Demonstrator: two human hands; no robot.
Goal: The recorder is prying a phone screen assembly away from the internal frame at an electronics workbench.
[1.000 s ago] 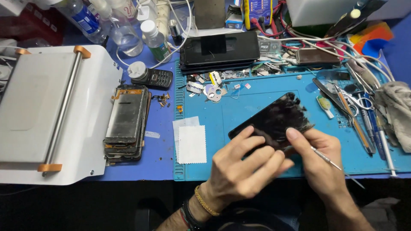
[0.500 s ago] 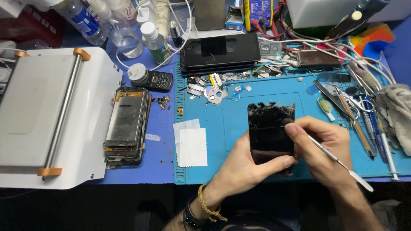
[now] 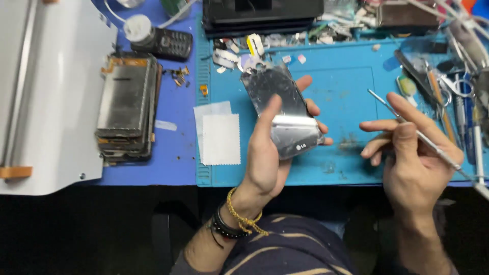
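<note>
My left hand (image 3: 267, 153) grips a cracked black phone screen panel (image 3: 283, 109), thumb across its glass face, holding it upright over the blue work mat (image 3: 346, 91). My right hand (image 3: 412, 153) sits to the right of the panel, apart from it, and pinches a thin metal pry tool (image 3: 423, 137) that runs from upper left to lower right. The tool's tip points toward the mat's far side and touches nothing.
A stack of phone panels (image 3: 125, 109) lies at the left beside a white machine (image 3: 46, 91). White wipes (image 3: 219, 137) rest on the mat's left edge. Tweezers and hand tools (image 3: 448, 97) crowd the right; small parts (image 3: 254, 51) and a dark device (image 3: 262, 15) lie at the back.
My left hand has lifted and turned the panel so its glass faces up, thumb now on top. My right hand has drawn away from the panel to the right with the tool.
</note>
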